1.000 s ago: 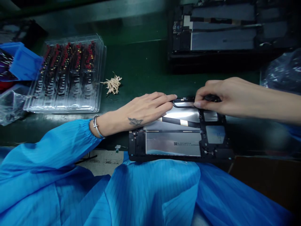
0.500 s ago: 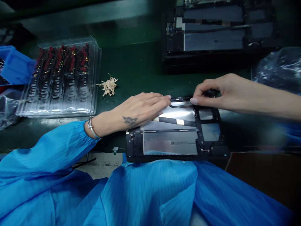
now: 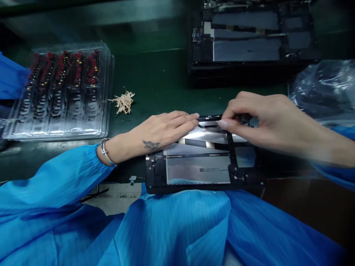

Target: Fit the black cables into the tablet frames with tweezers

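A tablet (image 3: 198, 173) with its back off lies at the table's near edge, its silvery battery cells and a dark ribbon cable (image 3: 203, 143) showing. My left hand (image 3: 163, 131) lies flat over its upper left part, fingers stretched out toward the far edge. At that far edge, just right of the left fingertips, the thumb and fingers of my right hand (image 3: 249, 114) are pinched together. What sits between these fingertips is too small to name. Something dark shows in the hollow of the right hand, and that hand covers the tablet's upper right corner.
Several stacked tablets (image 3: 246, 50) stand at the back right. Clear plastic trays (image 3: 95, 107) of small circuit boards lie to the left, beside a blue bin (image 3: 12, 79). A pile of pale paper strips (image 3: 123, 102) and a plastic bag (image 3: 321, 88) also lie on the table.
My right hand has slid slightly left along the tablet's far edge, and its wrist has come nearer to me. My left hand stays flat on the tablet. The whole view has shifted a little.
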Demonstrator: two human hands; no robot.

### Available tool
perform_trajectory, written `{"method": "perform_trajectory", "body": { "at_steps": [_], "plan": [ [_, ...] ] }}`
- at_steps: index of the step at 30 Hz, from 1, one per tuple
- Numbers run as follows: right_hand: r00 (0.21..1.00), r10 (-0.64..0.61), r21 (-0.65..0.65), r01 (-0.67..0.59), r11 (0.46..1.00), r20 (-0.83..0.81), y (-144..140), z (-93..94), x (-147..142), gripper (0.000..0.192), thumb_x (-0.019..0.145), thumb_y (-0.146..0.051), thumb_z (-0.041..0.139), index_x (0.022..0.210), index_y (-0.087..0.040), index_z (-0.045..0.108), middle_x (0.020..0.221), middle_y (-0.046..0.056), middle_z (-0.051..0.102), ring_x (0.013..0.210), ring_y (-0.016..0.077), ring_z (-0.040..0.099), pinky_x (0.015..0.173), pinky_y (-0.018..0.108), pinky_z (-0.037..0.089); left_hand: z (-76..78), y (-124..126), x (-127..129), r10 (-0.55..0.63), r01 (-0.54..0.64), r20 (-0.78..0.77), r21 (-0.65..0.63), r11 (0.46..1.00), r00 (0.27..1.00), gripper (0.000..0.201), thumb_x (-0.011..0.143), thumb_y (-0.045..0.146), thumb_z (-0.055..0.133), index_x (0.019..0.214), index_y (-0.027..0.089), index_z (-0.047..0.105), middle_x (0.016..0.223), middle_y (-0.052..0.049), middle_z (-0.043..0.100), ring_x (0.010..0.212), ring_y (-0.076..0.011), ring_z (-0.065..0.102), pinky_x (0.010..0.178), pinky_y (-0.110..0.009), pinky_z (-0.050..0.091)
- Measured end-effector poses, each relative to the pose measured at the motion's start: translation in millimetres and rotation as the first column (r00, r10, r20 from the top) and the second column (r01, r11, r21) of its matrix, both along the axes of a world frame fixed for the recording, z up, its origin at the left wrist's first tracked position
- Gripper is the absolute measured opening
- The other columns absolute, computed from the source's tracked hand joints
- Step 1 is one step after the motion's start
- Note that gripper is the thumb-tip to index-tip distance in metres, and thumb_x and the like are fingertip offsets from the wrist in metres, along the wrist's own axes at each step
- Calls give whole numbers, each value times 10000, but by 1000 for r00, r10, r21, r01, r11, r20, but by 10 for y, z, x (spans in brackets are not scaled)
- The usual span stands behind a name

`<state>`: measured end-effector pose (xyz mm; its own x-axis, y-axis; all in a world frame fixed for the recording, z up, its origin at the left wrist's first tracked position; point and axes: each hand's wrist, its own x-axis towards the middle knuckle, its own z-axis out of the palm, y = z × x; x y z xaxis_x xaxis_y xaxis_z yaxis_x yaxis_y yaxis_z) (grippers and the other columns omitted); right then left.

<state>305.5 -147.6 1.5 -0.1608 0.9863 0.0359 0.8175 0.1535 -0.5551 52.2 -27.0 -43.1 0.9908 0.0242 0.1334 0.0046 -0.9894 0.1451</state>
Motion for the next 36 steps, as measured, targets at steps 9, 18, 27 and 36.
{"method": "perform_trajectory", "body": {
  "at_steps": [9, 18, 27, 36],
  "plan": [
    [997, -71, -81, 74, 994, 33, 40, -104, 209, 359, 915, -589, 625, 818, -253, 704, 825, 64, 673, 687, 237, 633, 616, 390, 447, -17, -1, 3, -8, 9, -13, 65, 998, 1000, 411, 1094, 150, 375, 1474, 117, 529, 1588, -174, 534, 1422, -285, 568, 1056, -411, 613],
    [990, -79, -127, 94, 987, 114, 69, -189, 247, 360, 901, -548, 590, 834, -217, 717, 860, 98, 665, 690, 243, 613, 649, 394, 445, -23, 14, -7, -61, 58, 17, 170, 984, 998, 441, 1087, 99, 342, 1500, 66, 494, 1576, -202, 537, 1392, -309, 591, 1016, -432, 635],
    [982, -70, -78, 85, 993, 176, 38, -277, 221, 310, 903, -456, 542, 836, -206, 712, 870, 114, 632, 701, 250, 601, 641, 397, 446, -8, -14, 1, -57, 53, 9, 257, 965, 998, 410, 1091, 114, 391, 1473, 52, 525, 1557, -189, 563, 1367, -288, 613, 1013, -399, 636],
    [968, -59, -60, 76, 995, 242, 24, -295, 209, 241, 925, -382, 572, 819, -208, 701, 841, 78, 623, 708, 218, 590, 605, 339, 403, 17, -32, 0, -54, 54, -7, 293, 955, 999, 421, 1082, 91, 386, 1476, 53, 530, 1558, -180, 565, 1348, -294, 618, 995, -395, 635]
  ]
}}
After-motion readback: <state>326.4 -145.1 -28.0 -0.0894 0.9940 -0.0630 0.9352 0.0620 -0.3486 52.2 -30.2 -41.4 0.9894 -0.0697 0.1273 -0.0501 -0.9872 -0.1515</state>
